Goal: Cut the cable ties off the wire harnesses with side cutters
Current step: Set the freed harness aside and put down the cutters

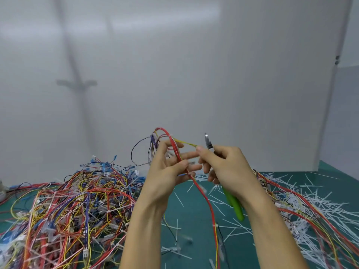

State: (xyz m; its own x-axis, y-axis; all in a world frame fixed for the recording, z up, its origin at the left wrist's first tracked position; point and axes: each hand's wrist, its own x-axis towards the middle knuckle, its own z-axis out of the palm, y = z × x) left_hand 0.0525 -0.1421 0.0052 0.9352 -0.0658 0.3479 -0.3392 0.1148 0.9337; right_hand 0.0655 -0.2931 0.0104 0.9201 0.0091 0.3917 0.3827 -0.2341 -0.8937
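My left hand (169,167) holds a wire harness (204,193) lifted above the table, its red and yellow wires looping over the fingers and trailing down toward me. My right hand (225,164) grips green-handled side cutters (235,206); their steel jaws (208,141) point upward, just right of the harness loop. The right thumb and forefinger also pinch a yellow wire end (189,143) of the same harness. A white cable tie (215,225) wraps the hanging part of the harness lower down.
A big tangled pile of multicoloured harnesses (73,206) covers the green mat (192,214) at the left. Cut white cable ties (303,202) and more harnesses (310,212) lie at the right. A white wall panel (194,74) stands close behind.
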